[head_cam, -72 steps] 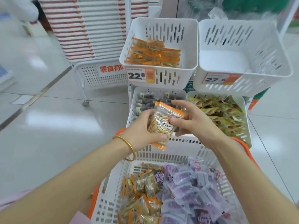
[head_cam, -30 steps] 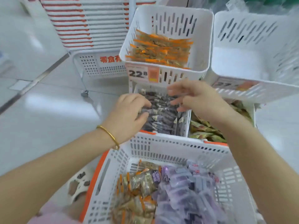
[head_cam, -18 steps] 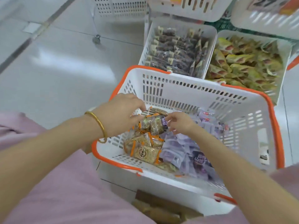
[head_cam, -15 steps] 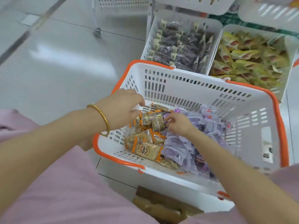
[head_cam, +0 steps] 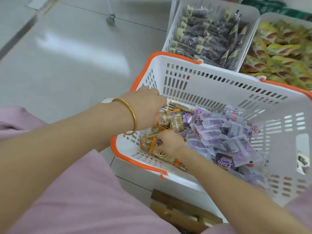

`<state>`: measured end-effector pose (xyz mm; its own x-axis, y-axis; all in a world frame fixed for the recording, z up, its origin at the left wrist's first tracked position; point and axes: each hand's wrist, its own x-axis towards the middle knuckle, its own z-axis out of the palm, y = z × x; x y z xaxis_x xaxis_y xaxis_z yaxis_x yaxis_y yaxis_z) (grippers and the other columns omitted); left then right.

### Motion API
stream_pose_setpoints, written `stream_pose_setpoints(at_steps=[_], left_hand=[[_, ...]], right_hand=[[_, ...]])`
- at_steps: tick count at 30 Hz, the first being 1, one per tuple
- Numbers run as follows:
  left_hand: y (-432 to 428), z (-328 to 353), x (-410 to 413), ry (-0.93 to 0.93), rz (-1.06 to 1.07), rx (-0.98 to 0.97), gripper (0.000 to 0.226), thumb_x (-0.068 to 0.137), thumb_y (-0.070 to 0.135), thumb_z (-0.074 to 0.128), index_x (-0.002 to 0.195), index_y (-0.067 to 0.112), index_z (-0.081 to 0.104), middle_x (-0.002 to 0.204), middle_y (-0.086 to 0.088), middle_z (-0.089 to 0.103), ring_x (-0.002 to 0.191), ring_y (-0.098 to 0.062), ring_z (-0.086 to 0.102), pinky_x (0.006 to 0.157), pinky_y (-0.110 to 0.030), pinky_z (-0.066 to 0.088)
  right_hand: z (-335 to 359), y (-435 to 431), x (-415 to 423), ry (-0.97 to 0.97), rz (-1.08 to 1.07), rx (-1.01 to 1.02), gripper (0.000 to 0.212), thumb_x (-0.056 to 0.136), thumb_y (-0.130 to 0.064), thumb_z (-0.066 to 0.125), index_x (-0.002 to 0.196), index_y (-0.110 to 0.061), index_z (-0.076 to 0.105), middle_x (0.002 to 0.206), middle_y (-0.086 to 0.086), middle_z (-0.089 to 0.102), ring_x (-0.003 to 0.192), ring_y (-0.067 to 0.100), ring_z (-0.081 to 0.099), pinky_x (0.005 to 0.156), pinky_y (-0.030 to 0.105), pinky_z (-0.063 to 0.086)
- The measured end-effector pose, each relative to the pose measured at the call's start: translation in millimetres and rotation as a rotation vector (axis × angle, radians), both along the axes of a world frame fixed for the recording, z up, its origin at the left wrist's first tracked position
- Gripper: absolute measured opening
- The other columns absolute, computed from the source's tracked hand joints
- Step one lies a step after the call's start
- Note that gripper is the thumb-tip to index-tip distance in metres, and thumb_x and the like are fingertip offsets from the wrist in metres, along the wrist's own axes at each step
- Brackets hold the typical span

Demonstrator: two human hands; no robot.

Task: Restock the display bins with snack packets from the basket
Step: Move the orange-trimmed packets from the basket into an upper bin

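Hands, two of them, reached into one white basket with an orange rim, which filled the middle of the view and ran out toward 4 o'clock. The basket held two kinds of snack packets, each too many to count. Orange-trimmed packets of pale brown snacks lay heaped in its 8 o'clock corner. Purple packets formed a larger pile just beside them, spreading toward 3 o'clock.

The left hand, with one gold bangle on its wrist, came in from 9 o'clock. Its fingers curled down onto the top of the orange-trimmed packets. The fingertips were hidden, so whether it had a grip could not be told. The right hand came in from 5 o'clock, just below the left. Its fingers were bent round the orange-trimmed packets and gripped them where they lay.

Two white display bins stood side by side beyond the basket's far rim. The left bin, at 12 to 1 o'clock, was packed with dark packets bearing cream corner tabs. The right bin, at 2 o'clock, was full of yellow packets printed with red.

Grey floor tiles filled the 9 to 11 o'clock area, with one caster wheel at 11 o'clock. Pink clothing covered the 7 o'clock corner, and brown cardboard showed at 6 o'clock.
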<state>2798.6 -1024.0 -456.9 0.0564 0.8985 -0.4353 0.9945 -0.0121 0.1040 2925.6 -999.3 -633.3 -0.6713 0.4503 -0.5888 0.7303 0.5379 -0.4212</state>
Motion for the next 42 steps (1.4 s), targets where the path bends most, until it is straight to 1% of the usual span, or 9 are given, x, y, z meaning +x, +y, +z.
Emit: stream_pose_setpoints(at_steps=[6,9,13,18,22,27,33,38,42], left_hand=[[8,3,6,-0.002,0.003,-0.025,0.036,0.097,0.029,0.042,0.131,0.019,0.044,0.13,-0.007,0.045,0.121,-0.026,0.04,0.098,-0.042,0.041],[13,3,12,0.013,-0.019,-0.044,0.035,0.097,0.029,0.043,0.131,0.019,0.045,0.132,-0.007,0.045,0.12,-0.026,0.042,0.097,-0.039,0.041],[22,1,20,0.048,-0.051,-0.052,0.036,0.096,0.026,0.047,0.131,0.019,0.045,0.132,-0.007,0.044,0.121,-0.026,0.041,0.097,-0.041,0.041],[41,4,33,0.06,-0.092,0.035,0.065,0.08,0.034,0.07,0.131,0.016,0.033,0.134,-0.004,0.036,0.124,-0.024,0.033,0.098,-0.039,0.042],[63,12,44,-0.04,-0.183,0.25,0.081,0.069,0.038,0.078,0.131,0.019,0.028,0.134,-0.002,0.029,0.126,-0.022,0.03,0.096,-0.035,0.041],[93,24,58,-0.211,-0.196,0.406,0.038,0.086,0.024,0.064,0.115,0.018,0.041,0.113,-0.002,0.05,0.104,-0.022,0.048,0.077,-0.031,0.041],[114,31,67,-0.738,0.37,0.128,0.018,0.091,0.028,0.058,0.084,0.012,0.056,0.078,-0.003,0.057,0.067,-0.015,0.051,0.06,-0.028,0.041],[123,30,75,-1.056,0.689,0.042,0.036,0.08,0.032,0.069,0.106,0.009,0.057,0.109,-0.015,0.063,0.101,-0.031,0.06,0.087,-0.047,0.052],[127,39,85,-1.354,0.838,-0.076,0.014,0.093,0.013,0.055,0.107,0.009,0.055,0.116,-0.018,0.061,0.105,-0.032,0.06,0.064,-0.042,0.06]], right_hand=[[11,8,23,0.217,-0.233,0.023,0.016,0.083,-0.028,0.07,0.077,-0.018,0.06,0.082,-0.003,0.053,0.074,0.018,0.052,0.057,0.029,0.039],[22,16,34,0.253,-0.285,0.005,0.036,0.085,-0.024,0.069,0.061,-0.027,0.042,0.065,-0.009,0.046,0.063,0.014,0.044,0.05,0.025,0.032],[47,36,52,0.427,-0.604,-0.297,0.029,0.082,-0.011,0.072,0.062,-0.02,0.053,0.061,-0.002,0.049,0.055,0.01,0.047,0.049,0.015,0.038],[110,80,82,0.522,-0.758,-0.58,0.007,0.084,-0.009,0.068,0.09,-0.005,0.067,0.084,0.013,0.062,0.078,0.026,0.056,0.073,0.041,0.047],[162,104,105,0.68,-0.844,-0.752,0.011,0.088,-0.003,0.059,0.083,-0.009,0.066,0.076,0.006,0.068,0.066,0.015,0.065,0.067,0.028,0.055],[211,123,127,0.692,-0.916,-0.732,0.006,0.086,-0.007,0.06,0.081,-0.01,0.063,0.068,0.001,0.068,0.059,0.011,0.065,0.06,0.023,0.056],[245,157,149,0.734,-1.057,-0.484,0.014,0.09,-0.007,0.06,0.077,-0.013,0.058,0.067,0.001,0.066,0.061,0.015,0.06,0.061,0.028,0.049],[256,169,155,0.781,-0.951,-0.386,0.009,0.086,-0.005,0.062,0.084,-0.014,0.065,0.076,0.005,0.065,0.062,0.017,0.056,0.058,0.026,0.047],[258,174,153,0.76,-0.924,-0.281,0.007,0.083,-0.01,0.069,0.085,-0.015,0.065,0.08,0.005,0.068,0.072,0.018,0.06,0.066,0.029,0.051]])
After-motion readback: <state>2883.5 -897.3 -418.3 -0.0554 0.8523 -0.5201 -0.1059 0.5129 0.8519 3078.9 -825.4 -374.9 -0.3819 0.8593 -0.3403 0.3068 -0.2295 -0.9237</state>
